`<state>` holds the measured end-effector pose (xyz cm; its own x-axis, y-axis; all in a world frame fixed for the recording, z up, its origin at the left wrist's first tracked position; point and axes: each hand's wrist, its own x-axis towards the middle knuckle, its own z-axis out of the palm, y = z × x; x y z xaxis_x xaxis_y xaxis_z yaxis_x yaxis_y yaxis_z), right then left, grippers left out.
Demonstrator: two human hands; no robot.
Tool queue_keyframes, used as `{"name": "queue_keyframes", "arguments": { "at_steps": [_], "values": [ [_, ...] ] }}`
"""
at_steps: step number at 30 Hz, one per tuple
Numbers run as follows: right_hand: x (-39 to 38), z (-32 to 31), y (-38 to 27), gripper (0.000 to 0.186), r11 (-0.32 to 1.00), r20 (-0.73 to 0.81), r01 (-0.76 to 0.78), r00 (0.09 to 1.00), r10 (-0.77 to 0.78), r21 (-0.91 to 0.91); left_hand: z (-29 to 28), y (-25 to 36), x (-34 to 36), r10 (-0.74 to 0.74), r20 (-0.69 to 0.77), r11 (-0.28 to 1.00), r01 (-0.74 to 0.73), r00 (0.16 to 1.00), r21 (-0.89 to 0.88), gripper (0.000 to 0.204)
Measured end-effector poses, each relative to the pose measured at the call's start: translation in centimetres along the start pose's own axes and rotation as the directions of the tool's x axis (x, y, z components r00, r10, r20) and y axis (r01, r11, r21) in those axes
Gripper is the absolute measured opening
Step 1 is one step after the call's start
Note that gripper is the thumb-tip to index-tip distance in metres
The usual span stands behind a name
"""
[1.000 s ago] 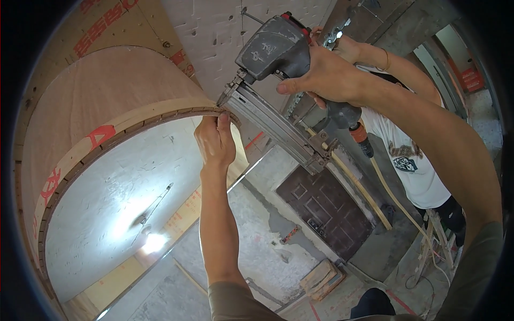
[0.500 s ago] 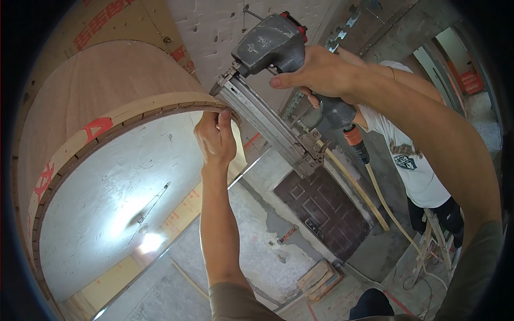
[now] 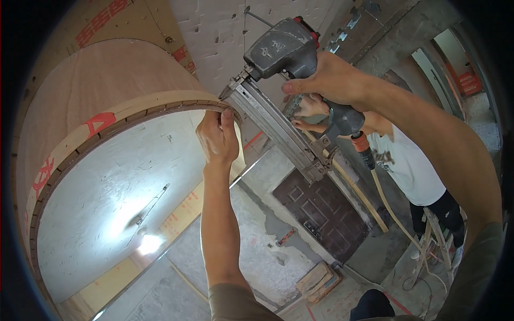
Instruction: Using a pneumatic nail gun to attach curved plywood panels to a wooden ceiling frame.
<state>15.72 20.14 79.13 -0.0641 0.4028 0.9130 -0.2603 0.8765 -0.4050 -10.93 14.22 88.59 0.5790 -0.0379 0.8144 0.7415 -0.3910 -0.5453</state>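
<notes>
My right hand is wrapped round the grip of a grey pneumatic nail gun, with its long metal magazine slanting down to the right. An orange-and-black coupling joins a pale air hose to the handle. The gun's nose is close to the right end of a curved wooden rim; whether it touches cannot be told. Just below that nose, my left hand grips the rim's underside, thumb up and fingers curled, partly hidden. The rim has a slotted lower edge and red markings, and borders a bent plywood panel.
A co-worker in a white shirt stands on a wooden stepladder at the right, both hands raised behind the nail gun. A long wooden strip slants past a dark panelled door. Below, a bright lamp glares.
My right hand and the nail gun have shifted right and slightly down, the nose moving a little along the rim. The co-worker has moved, hands now showing behind the gun. My left hand stays nearly still.
</notes>
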Motion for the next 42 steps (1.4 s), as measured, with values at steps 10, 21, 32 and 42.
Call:
{"name": "queue_keyframes", "arguments": {
  "at_steps": [10, 21, 32, 42],
  "values": [
    [-0.1, -0.5, -0.4, 0.037, 1.000, 0.041, 0.000, 0.999, 0.001, -0.030, 0.4, -0.5, -0.2, -0.026, 0.001, 0.999, 0.026, 1.000, -0.047, 0.050],
    [-1.0, -1.1, 0.1, 0.032, 0.990, -0.035, -0.128, 0.991, 0.127, -0.050, 0.2, 0.3, -0.6, -0.046, -0.037, 0.992, 0.041, 0.998, -0.118, 0.044],
    [-6.7, -1.7, 0.0, 0.030, 0.964, -0.167, -0.266, 0.950, 0.263, 0.004, 0.4, 2.1, 0.8, 0.067, -0.244, 0.988, -0.098, 0.968, -0.119, 0.034],
    [-7.0, -0.9, -2.2, 0.033, 0.974, -0.170, -0.205, 0.968, 0.186, -0.099, 0.3, 2.3, 0.1, 0.059, -0.223, 0.992, -0.081, 0.973, -0.092, 0.025]
  ]
}}
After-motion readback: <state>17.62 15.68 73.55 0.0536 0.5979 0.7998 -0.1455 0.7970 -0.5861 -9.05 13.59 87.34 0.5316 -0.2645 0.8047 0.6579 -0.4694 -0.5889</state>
